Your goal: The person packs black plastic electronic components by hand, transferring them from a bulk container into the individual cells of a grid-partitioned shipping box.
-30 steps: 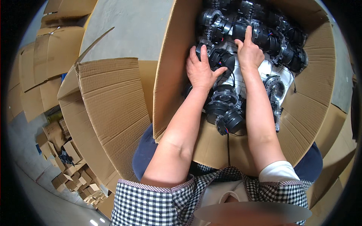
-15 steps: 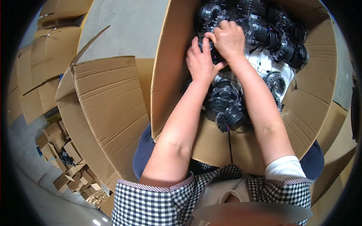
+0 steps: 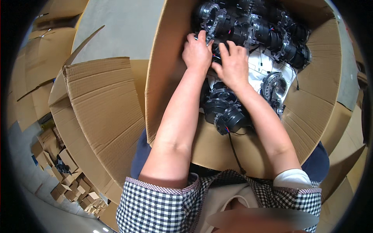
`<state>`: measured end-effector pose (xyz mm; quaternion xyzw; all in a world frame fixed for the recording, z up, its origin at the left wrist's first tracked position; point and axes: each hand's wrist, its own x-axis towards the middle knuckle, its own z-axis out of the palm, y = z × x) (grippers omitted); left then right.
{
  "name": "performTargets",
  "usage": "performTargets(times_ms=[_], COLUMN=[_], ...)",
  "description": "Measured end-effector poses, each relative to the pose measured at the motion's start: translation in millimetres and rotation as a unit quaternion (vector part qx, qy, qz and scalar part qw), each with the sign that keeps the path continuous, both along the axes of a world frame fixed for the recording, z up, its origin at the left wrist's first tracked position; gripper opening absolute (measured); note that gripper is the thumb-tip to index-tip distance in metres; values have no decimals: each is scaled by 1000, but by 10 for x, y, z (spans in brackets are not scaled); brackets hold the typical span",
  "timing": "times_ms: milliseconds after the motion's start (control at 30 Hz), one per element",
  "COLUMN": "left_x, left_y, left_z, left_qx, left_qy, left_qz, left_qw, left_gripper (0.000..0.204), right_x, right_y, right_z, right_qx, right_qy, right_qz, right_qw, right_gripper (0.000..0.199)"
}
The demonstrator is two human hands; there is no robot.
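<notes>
Deep in a large open cardboard box [image 3: 299,124], both hands work among black round units with clear ringed lenses and thin cables, which look like lamp modules. My left hand [image 3: 197,53], near the box's left wall, has its fingers curled round the edge of a black lamp unit [image 3: 217,54]. Beside it, my right hand [image 3: 234,66] is spread, thumb stretched toward that same unit; whether it touches is hard to see. Both hands hide much of this unit. Below them lies a cluster of lamp units [image 3: 227,110], a cable trailing toward me.
Rows of lamp units [image 3: 268,33] fill the box's far end. Another unit with a clear ring [image 3: 275,86] rests at right on a white sheet [image 3: 258,64]. Left of the box stand raised cardboard flaps [image 3: 103,97]; flattened cartons [image 3: 46,58] and small boxes [image 3: 79,190] lie beyond.
My right hand has come back toward me from the far units, and its fingers have opened out. My left hand has shifted slightly away, its fingers now more curled. The view has shifted slightly.
</notes>
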<state>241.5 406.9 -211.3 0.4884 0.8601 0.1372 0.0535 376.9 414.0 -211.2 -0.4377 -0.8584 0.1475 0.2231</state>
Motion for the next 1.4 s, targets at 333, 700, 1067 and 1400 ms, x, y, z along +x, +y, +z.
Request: performTargets(times_ms=[333, 700, 1067, 1400], left_x=[91, -40, 55, 247], left_y=[36, 6, -336, 162], left_z=[-34, 27, -124, 24], left_qx=[49, 98, 103, 126], left_qy=[71, -53, 146, 143], left_qz=[-15, -28, -139, -333], left_qw=[996, 993, 974, 924], left_gripper=[38, 45, 58, 51], right_x=[-199, -34, 173, 479], right_y=[-69, 22, 306, 810], right_z=[-250, -576, -370, -296], right_qx=[-58, -242, -27, -85], right_qy=[-137, 318, 11, 1], right_qz=[-48, 8, 71, 181], right_qw=[988, 917, 997, 980], right_gripper=[77, 106, 60, 28])
